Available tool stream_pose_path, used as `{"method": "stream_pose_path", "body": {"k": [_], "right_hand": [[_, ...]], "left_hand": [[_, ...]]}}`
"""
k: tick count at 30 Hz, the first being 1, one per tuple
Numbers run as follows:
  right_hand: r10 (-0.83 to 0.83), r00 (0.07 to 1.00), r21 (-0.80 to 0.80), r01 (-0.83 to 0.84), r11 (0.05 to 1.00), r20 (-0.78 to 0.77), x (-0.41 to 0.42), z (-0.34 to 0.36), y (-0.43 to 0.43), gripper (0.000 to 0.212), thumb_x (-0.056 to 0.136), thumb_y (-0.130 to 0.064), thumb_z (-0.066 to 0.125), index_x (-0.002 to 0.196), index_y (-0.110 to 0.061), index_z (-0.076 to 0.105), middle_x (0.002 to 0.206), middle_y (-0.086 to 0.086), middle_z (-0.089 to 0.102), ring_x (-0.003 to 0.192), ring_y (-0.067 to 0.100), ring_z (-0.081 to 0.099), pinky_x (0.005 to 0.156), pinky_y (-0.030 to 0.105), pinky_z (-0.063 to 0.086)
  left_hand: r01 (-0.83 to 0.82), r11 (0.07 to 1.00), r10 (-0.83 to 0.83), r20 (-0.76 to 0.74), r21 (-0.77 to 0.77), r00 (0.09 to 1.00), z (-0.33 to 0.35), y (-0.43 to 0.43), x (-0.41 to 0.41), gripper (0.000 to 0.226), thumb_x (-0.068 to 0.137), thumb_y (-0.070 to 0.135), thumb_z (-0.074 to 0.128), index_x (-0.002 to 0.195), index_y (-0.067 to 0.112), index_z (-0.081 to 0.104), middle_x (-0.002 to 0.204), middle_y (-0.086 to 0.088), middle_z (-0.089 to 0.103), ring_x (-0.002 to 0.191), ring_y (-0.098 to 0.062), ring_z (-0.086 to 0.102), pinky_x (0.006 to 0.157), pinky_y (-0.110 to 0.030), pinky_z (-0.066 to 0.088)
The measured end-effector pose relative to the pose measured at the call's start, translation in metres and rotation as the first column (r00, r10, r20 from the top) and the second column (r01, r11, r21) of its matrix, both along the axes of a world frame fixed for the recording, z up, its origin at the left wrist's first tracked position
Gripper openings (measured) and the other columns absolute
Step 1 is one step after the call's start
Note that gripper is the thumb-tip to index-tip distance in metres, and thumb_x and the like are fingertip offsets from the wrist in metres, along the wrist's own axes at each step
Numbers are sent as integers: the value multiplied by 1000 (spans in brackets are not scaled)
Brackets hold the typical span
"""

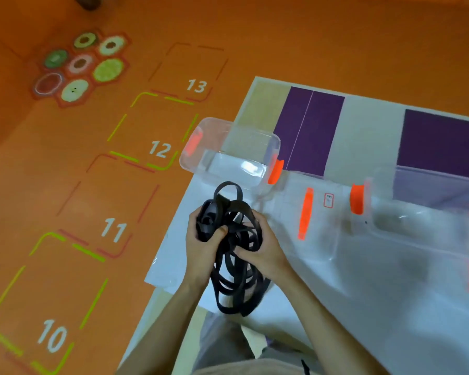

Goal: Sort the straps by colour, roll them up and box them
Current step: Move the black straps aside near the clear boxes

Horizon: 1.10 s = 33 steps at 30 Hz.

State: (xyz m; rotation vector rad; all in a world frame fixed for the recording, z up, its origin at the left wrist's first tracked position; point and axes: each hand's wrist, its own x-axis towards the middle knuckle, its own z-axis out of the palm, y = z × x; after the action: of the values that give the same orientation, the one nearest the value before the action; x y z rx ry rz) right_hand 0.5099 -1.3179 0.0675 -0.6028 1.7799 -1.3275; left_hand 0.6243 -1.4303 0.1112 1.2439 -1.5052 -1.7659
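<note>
Left of the left grip [202, 246] we see an orange floor [38, 158] painted with dashed squares [113, 230] in green and red, numbered 10 to 13 and running away from us in a line. Farther left and beyond, a cluster of hexagons [81, 66] holds round discs in green, pale and brownish tones. Beyond the right grip [257, 244], the pale tabletop [363, 142] shows a purple panel [309, 125], a second purple panel [444, 142] farther right, and a beige patch [266, 104]. A white sheet [173, 253] lies beneath both grips.
</note>
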Motion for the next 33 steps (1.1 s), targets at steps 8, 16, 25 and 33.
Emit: {"method": "stream_pose_path", "body": {"k": [8,16,25,33], "right_hand": [[58,985,323,-2,947,-165,42,-49,-30,87,81,-4,81,152,-37,41,145,-23,52,133,-4,52,110,22,45],[339,910,700,-82,709,-238,50,-63,-61,84,101,-29,64,166,-14,12,160,12,40,145,32,40,118,51,41],[327,847,641,22,767,-420,78,-69,-43,91,101,-26,63,165,-34,-1,175,3,0,158,29,21,123,47,36],[340,772,627,95,773,-537,94,-77,-25,90,101,-27,62,166,-27,1,175,2,2,160,24,12,126,43,25]], "left_hand": [[208,978,-208,157,14,966,-75,-61,31,57,86,1,75,125,40,59,115,23,69,113,-6,67,91,-23,57],[320,947,-284,536,27,795,-138,-120,50,84,80,61,80,148,27,45,145,-2,49,140,-27,43,114,-52,45],[577,767,-282,660,-281,696,-141,-130,57,95,94,59,66,163,46,2,174,-5,6,160,-33,11,124,-60,25],[744,565,-336,724,-356,602,-134,-122,71,72,100,69,43,163,42,22,175,-1,1,161,-31,-1,127,-63,8]]}}
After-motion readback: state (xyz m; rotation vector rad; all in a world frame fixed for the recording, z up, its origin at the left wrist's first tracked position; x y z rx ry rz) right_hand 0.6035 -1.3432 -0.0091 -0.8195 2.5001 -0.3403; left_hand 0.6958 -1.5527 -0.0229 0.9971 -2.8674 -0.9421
